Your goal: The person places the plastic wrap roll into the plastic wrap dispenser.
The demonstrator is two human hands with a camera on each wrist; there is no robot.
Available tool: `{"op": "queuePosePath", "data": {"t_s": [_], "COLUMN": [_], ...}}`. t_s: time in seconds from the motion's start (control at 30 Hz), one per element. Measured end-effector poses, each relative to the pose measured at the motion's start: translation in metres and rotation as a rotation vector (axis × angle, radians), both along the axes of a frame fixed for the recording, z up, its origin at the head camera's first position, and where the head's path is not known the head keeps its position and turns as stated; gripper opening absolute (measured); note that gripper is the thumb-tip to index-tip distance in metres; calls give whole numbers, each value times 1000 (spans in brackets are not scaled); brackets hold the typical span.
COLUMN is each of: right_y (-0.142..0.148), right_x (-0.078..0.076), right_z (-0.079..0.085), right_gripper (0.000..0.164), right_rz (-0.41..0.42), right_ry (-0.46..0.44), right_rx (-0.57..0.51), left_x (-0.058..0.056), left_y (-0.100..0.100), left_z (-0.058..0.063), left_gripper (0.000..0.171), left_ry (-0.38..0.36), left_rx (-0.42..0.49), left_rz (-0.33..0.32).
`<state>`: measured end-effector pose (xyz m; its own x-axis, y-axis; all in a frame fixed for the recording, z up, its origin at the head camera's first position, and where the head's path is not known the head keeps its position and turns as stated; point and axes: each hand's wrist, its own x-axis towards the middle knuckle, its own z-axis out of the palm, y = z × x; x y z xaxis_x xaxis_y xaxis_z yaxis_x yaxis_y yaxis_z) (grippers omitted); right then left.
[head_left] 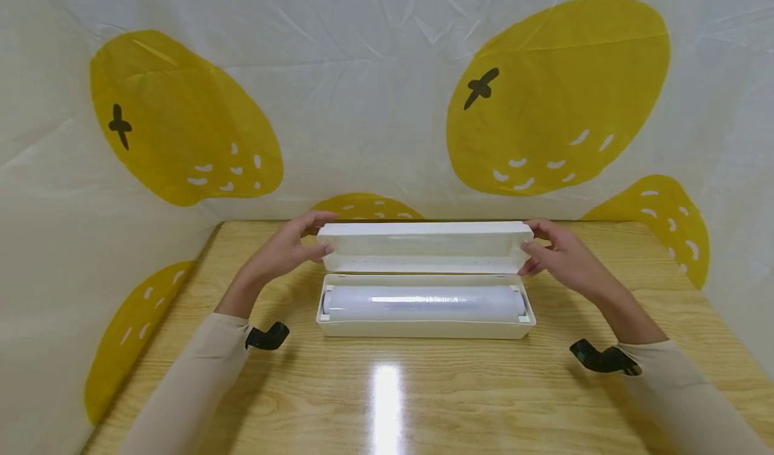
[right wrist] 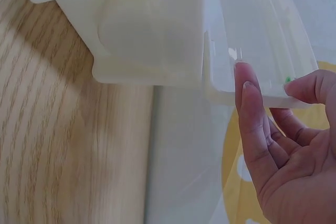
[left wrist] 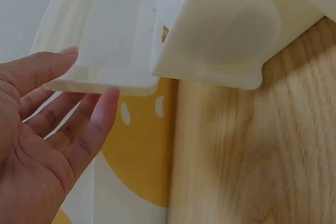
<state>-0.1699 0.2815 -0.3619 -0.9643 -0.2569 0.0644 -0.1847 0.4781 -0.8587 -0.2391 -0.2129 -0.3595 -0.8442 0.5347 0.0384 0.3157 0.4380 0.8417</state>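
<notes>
A long cream plastic dispenser box (head_left: 423,330) sits on the table with a roll of cling film (head_left: 369,304) inside it. Its white lid (head_left: 423,265) stands tilted up behind the box, showing its hollow inner side. At the lid's left end, my left hand (head_left: 289,245) pinches it, thumb on the inner side and fingers behind. My right hand (head_left: 564,259) grips the right end with thumb and fingers. Both wrist views show the lid (left wrist: 110,30) beside the end wall of the box (right wrist: 152,30). Whether lid and box are joined, I cannot tell.
The wooden table (head_left: 290,401) reaches back to a white cloth (head_left: 363,119) printed with yellow fruit shapes, which also hangs at both sides. A dark mount (head_left: 268,336) sticks out from the left sleeve, and another dark mount (head_left: 601,357) from the right one.
</notes>
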Motion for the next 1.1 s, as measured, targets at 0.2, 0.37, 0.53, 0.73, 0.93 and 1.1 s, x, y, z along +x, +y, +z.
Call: {"op": "queuePosePath", "data": {"t_s": [0.2, 0.37, 0.53, 0.73, 0.93, 1.1], "right_y": [2, 3, 4, 7, 9, 10], "right_x": [-1, -2, -3, -2, -1, 0], "right_z": [0, -3, -4, -2, -1, -2], "right_gripper": [45, 40, 37, 45, 51, 44], "right_rz": [0, 21, 42, 67, 119, 167], "right_ry": [5, 20, 31, 2, -6, 18], "right_rx": [-29, -68, -81, -50, -48, -81], "left_x": [2, 4, 8, 11, 12, 14], "left_y": [0, 3, 6, 4, 3, 2], "left_z": [-2, -3, -9, -15, -16, -16], "left_gripper": [56, 48, 46, 46, 46, 47], "left_ry": [-55, -103, -143, -137, -142, -137], "left_rx": [81, 174, 215, 207, 239, 257], "left_rz": [10, -16, -65, -44, -34, -30]}}
